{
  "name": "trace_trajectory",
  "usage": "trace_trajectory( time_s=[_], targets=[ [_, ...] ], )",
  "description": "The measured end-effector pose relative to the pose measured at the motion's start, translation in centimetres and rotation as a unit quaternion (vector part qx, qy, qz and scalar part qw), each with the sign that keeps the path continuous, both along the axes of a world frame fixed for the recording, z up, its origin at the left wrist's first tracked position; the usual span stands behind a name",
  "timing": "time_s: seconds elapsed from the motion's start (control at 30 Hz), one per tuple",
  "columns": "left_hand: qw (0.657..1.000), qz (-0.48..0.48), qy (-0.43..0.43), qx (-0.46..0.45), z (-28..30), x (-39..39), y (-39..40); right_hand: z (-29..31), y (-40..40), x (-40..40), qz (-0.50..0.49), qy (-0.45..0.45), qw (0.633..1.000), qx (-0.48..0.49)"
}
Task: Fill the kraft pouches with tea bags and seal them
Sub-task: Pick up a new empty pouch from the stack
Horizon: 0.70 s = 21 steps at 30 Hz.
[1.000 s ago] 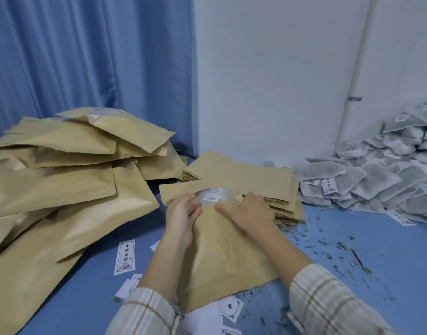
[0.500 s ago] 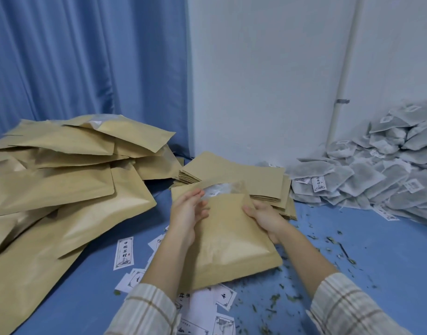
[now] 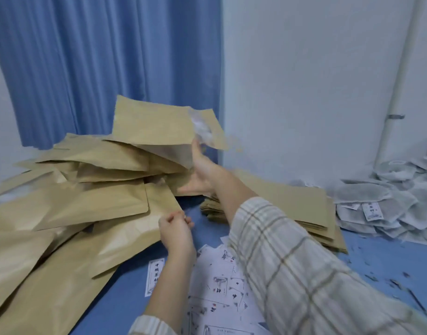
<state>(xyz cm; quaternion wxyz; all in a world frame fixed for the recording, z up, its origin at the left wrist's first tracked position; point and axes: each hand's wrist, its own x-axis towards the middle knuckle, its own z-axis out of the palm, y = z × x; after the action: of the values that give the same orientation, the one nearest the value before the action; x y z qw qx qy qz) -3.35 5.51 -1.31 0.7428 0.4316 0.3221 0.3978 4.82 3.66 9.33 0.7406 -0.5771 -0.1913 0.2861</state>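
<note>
Hanging at the frame's centre over a heap of filled pouches, a kraft pouch is gripped near its blurred, pale open end by the right hand. Lower centre, the left hand is loosely curled, grasping nothing visible, above scattered paper labels. Flat empty pouches and tea bags lie at right.

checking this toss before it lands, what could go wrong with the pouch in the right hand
The right hand holds the kraft pouch only by its corner above the heap of filled pouches. The heap is loose and sloped, so the pouch may slide off. Its window end looks blurred, so I cannot tell whether the seal is shut; tea bags could spill.
</note>
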Motion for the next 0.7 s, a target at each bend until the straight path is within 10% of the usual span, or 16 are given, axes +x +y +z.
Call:
trace_trajectory(
  time_s=[0.07, 0.17, 0.27, 0.37, 0.5, 0.63, 0.7],
  targets=[
    [0.997, -0.067, 0.023, 0.002, -0.7, 0.9, 0.3, -2.3, 0.5, 1.0, -0.093, -0.231, 0.936, -0.249],
    [0.994, -0.108, 0.023, 0.016, -1.4, 1.8, 0.0, -7.9, -2.3, 3.6, -0.201, -0.431, 0.796, -0.376],
    [0.989, -0.144, -0.010, 0.022, -1.5, 2.3, -1.2, -11.8, -6.2, 6.4, -0.215, -0.478, 0.660, -0.538],
    [0.981, -0.192, -0.022, 0.027, -1.6, 2.7, -2.2, -13.9, -9.0, 7.8, -0.189, -0.434, 0.613, -0.632],
    [0.975, -0.220, -0.007, -0.008, -2.0, 3.2, -3.5, -14.7, -11.3, 7.3, -0.202, -0.510, 0.545, -0.633],
    [0.964, -0.259, 0.022, -0.059, -2.2, 3.1, -5.2, -14.4, -14.0, 4.5, -0.328, -0.691, 0.401, -0.505],
    [0.955, -0.287, 0.025, -0.066, -2.1, 2.9, -6.2, -13.9, -15.2, 3.4, -0.358, -0.735, 0.399, -0.415]
  ],
)
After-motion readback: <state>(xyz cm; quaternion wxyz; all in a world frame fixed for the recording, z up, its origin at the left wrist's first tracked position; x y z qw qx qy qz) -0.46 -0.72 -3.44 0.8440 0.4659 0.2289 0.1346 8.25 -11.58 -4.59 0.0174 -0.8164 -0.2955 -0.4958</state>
